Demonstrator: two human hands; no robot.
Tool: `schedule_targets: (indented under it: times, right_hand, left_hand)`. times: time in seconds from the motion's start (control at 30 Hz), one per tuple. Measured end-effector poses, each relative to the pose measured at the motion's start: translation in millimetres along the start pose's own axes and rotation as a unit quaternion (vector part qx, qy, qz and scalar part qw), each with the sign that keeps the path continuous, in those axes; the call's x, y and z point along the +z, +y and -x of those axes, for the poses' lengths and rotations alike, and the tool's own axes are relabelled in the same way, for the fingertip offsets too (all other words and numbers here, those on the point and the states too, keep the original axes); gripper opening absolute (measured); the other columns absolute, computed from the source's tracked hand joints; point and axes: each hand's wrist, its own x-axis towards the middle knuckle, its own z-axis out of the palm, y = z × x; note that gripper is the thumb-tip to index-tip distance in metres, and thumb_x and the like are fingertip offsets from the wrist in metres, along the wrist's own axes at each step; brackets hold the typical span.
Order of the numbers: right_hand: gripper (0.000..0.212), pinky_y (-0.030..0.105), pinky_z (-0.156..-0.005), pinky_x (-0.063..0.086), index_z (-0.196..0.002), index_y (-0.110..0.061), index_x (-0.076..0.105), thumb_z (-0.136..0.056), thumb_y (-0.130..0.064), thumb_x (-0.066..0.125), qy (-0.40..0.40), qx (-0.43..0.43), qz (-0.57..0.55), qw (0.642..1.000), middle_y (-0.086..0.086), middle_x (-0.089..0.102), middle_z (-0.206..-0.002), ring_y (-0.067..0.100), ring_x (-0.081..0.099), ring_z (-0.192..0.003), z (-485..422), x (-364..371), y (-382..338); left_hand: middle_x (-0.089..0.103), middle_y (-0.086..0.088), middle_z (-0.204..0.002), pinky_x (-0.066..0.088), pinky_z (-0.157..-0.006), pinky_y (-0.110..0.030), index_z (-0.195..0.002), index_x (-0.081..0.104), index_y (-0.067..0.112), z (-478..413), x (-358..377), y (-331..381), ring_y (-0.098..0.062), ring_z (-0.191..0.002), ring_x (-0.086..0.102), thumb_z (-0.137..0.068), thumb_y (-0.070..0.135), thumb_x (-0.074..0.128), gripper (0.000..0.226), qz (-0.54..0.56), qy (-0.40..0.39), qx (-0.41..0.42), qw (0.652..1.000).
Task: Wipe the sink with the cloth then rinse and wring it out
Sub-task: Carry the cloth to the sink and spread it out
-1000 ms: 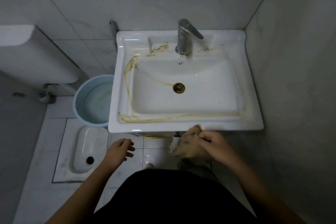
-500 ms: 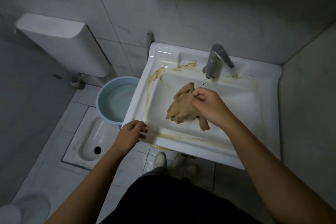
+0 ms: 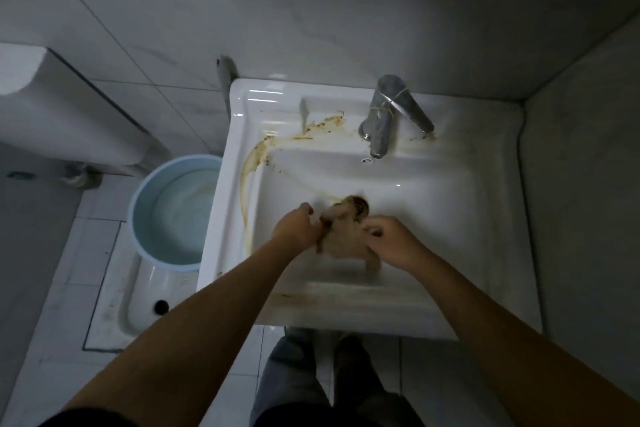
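Note:
A white ceramic sink (image 3: 485,211) with brown stains along its left rim and back ledge fills the middle of the view. A crumpled tan cloth (image 3: 343,236) hangs over the basin, just in front of the drain (image 3: 363,210), partly blurred. My left hand (image 3: 298,227) grips the cloth's left edge. My right hand (image 3: 391,241) pinches its right side. A metal tap (image 3: 388,114) stands at the back of the sink; no water is visibly running.
A light blue bucket (image 3: 152,184) holding water stands on the floor left of the sink. A squat toilet pan (image 3: 138,298) lies in front of it, with a white cistern (image 3: 62,104) on the left wall. A tiled wall closes in the right side.
My left hand has moved from the sink's front left rim into the basin and taken hold of the cloth. The cloth has dropped toward the drain between both hands.

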Motion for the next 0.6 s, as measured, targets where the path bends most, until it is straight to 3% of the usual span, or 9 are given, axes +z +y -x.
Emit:
schedule_targets:
  times: [0.07, 0.17, 0.2, 0.23, 0.3, 0.37, 0.43, 0.6]
  right_hand:
    - [0.019, 0.035, -0.074, 0.048, -0.092, -0.012, 0.073, -0.096, -0.015, 0.056, -0.046, 0.038, 0.046, 0.997, 0.003, 0.067, -0.088, 0.018, 0.062, -0.08, -5, 2, 24]
    - [0.038, 0.029, -0.068, 0.043, -0.063, -0.033, 0.06, -0.095, -0.013, 0.055, -0.063, 0.057, 0.09, 0.992, -0.009, 0.057, -0.068, 0.013, 0.055, -0.066, -15, -1, 49]
    - [0.039, 0.03, -0.067, 0.043, -0.061, -0.032, 0.058, -0.094, -0.013, 0.055, -0.054, 0.069, 0.102, 0.991, -0.008, 0.057, -0.066, 0.015, 0.056, -0.065, -20, -4, 54]
    - [0.033, 0.031, -0.067, 0.045, -0.065, -0.027, 0.064, -0.094, -0.014, 0.055, -0.037, 0.082, 0.11, 0.99, -0.002, 0.062, -0.07, 0.019, 0.06, -0.069, -27, -6, 60]
    - [0.015, 0.034, -0.075, 0.051, -0.094, -0.015, 0.073, -0.092, -0.016, 0.059, 0.009, 0.105, 0.104, 0.989, 0.006, 0.069, -0.09, 0.027, 0.065, -0.084, -42, -10, 70]
    - [0.029, 0.036, -0.083, 0.053, -0.118, -0.012, 0.065, -0.089, -0.016, 0.063, 0.03, 0.117, 0.087, 0.989, 0.007, 0.067, -0.106, 0.028, 0.065, -0.095, -55, -10, 77]
    - [0.038, 0.037, -0.087, 0.053, -0.125, -0.013, 0.061, -0.086, -0.014, 0.065, 0.024, 0.092, 0.092, 0.991, 0.008, 0.066, -0.112, 0.028, 0.064, -0.099, -66, -6, 80]
    - [0.01, 0.038, -0.078, 0.053, -0.09, -0.011, 0.072, -0.082, -0.01, 0.066, 0.015, 0.052, 0.14, 0.989, 0.011, 0.069, -0.098, 0.031, 0.063, -0.089, -76, 9, 87]
  left_hand:
    - [0.06, -0.01, -0.136, 0.053, -0.095, -0.042, -0.142, 0.045, 0.016, -17, 11, 1, -0.03, -0.118, 0.062, -0.096, 0.041, 0.056, 0.054, -0.066, -0.008, 0.033, 0.997]
    - [0.057, -0.01, -0.139, 0.053, -0.099, -0.043, -0.144, 0.045, 0.019, -34, 20, 1, -0.03, -0.122, 0.06, -0.094, 0.039, 0.059, 0.056, -0.107, -0.014, 0.063, 0.992]
    - [0.057, -0.009, -0.139, 0.052, -0.1, -0.043, -0.144, 0.046, 0.02, -38, 21, 1, -0.029, -0.123, 0.06, -0.094, 0.039, 0.06, 0.055, -0.109, -0.015, 0.065, 0.992]
    - [0.057, -0.008, -0.139, 0.052, -0.101, -0.043, -0.144, 0.047, 0.021, -42, 24, -1, -0.028, -0.123, 0.06, -0.094, 0.038, 0.06, 0.054, -0.108, -0.014, 0.067, 0.992]
    - [0.058, -0.007, -0.139, 0.052, -0.101, -0.042, -0.142, 0.05, 0.022, -48, 29, -3, -0.027, -0.122, 0.06, -0.094, 0.038, 0.06, 0.051, -0.105, -0.013, 0.074, 0.992]
    - [0.059, -0.006, -0.137, 0.052, -0.1, -0.042, -0.141, 0.051, 0.022, -53, 35, -5, -0.026, -0.12, 0.061, -0.093, 0.039, 0.062, 0.051, -0.106, -0.015, 0.088, 0.99]
    - [0.059, -0.006, -0.136, 0.053, -0.099, -0.042, -0.139, 0.053, 0.023, -61, 41, -5, -0.026, -0.118, 0.061, -0.092, 0.039, 0.064, 0.051, -0.106, -0.018, 0.104, 0.989]
    - [0.057, -0.009, -0.119, 0.052, -0.085, -0.038, -0.116, 0.067, 0.018, -68, 56, -2, -0.029, -0.108, 0.059, -0.091, 0.031, 0.062, 0.029, -0.161, -0.016, 0.128, 0.978]
